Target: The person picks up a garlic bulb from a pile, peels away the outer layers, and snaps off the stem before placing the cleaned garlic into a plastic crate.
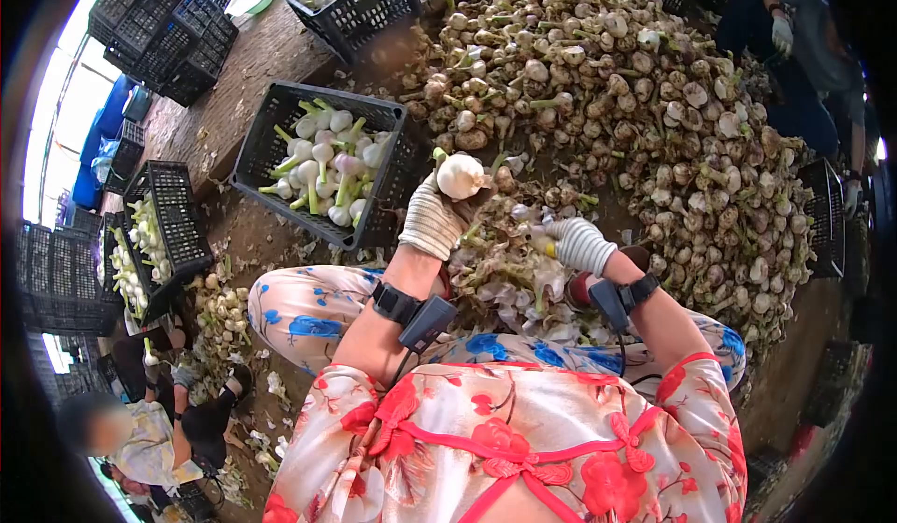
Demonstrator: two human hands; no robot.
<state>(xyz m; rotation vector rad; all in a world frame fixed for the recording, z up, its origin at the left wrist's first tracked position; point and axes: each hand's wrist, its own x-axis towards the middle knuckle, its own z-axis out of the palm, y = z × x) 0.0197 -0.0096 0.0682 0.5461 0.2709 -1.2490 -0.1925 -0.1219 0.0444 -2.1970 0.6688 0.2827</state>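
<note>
Obs., head view. Your left hand (432, 217), in a striped knit glove, is closed round a garlic bulb (461, 176). Fingers are wrapped under the bulb, which is lifted clear of the litter. The bulb sits just right of the nearest crate (388, 187) and in front of the big heap.

Your right hand (579, 243), gloved alike, lies low in the loose trimmings (509, 275) over your lap. Its fingers curl downward, and whether they close on anything cannot be told (a small yellow spot shows at the fingertips, unclear).

Each wrist carries a black strap with a dark device (425, 322).

Surface: bare packed earth (248, 233), scattered with skins and stalk ends.

Heap: unsorted garlic heap (645, 103) fills the ground ahead and to your right, bulbs with stems and roots on.

Nearest crate: black plastic, holds cleaned white bulbs with green stalks. A second filled crate (397, 5) stands farther back, and a third crate (182, 219) tilts at far left.

Empty crates (163, 23) are stacked upper left, beside bright daylight at the open side.

Others: a seated person (140, 439) lower left among more bulbs, and a co-worker's gloved hand (781, 33) at upper right.
</note>
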